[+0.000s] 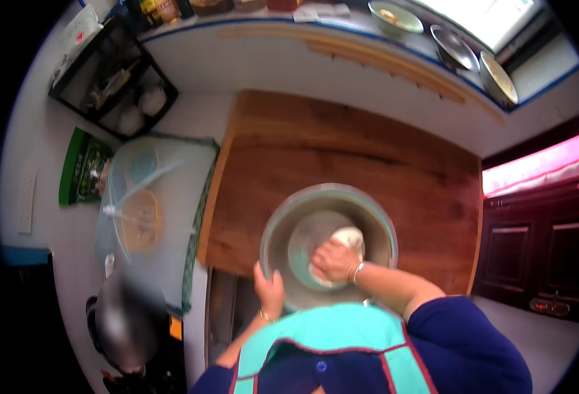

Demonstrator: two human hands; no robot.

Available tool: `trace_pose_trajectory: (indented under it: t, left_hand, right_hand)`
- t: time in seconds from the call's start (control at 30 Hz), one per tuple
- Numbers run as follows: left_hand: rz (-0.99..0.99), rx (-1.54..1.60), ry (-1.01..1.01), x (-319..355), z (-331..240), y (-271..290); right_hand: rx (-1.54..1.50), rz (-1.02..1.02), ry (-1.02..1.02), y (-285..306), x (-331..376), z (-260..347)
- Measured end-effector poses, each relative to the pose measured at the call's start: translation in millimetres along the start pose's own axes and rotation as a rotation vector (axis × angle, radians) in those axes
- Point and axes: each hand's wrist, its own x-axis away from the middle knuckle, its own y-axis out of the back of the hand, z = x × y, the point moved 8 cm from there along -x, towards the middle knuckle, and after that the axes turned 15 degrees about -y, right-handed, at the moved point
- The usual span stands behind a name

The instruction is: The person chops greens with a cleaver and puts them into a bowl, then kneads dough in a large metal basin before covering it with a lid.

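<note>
A large metal basin (273,226) stands on the near part of the wooden board, close against my turquoise apron. Its left rim is in the grip of my left hand (270,290), with the thumb toward the inside and the other fingers along the outer wall. Down inside the basin, my right hand (335,261) presses with curled fingers on a pale lump of dough (350,238). The dough shows beyond and below the knuckles; the fingertips are hidden.
The wooden board (302,138) reaches back to the wall. To its left is a mesh food cover (171,177) over dishes, with a green packet (76,167) and a black rack (115,85) beyond. Bowls (394,18) line the windowsill. A dark pot (128,322) sits front left.
</note>
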Motion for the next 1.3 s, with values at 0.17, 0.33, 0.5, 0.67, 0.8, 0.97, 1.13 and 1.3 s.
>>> trace_pose_trajectory:
  t: [0.17,0.33,0.5,0.67,0.8,0.97,1.13,1.3]
  left_hand:
    - [-0.032,-0.115,0.066,7,0,9]
    - [-0.037,-0.147,0.031,-1,-2,6]
    - [-0.187,-0.144,0.187,27,-7,1]
    - [0.123,0.069,0.123,15,4,3]
    - [0.268,0.18,0.091,-71,21,-39]
    - [-0.062,0.261,0.107,-10,29,-15]
    - [-0.084,0.191,0.098,-8,10,-12]
    - [-0.05,0.047,0.002,-4,7,-8]
  right_hand:
    - [-0.136,0.06,0.085,-14,-56,8]
    - [-0.144,0.02,-0.01,-28,-97,8]
    - [-0.201,0.267,0.027,-50,-109,13]
    - [-0.225,0.093,-0.412,21,-90,-57]
    - [-0.16,0.155,-0.582,11,-63,-82]
    - [0.06,0.0,-0.329,52,-2,17]
    - [0.146,-0.331,0.008,56,59,65]
    - [0.093,-0.301,-0.066,10,2,48]
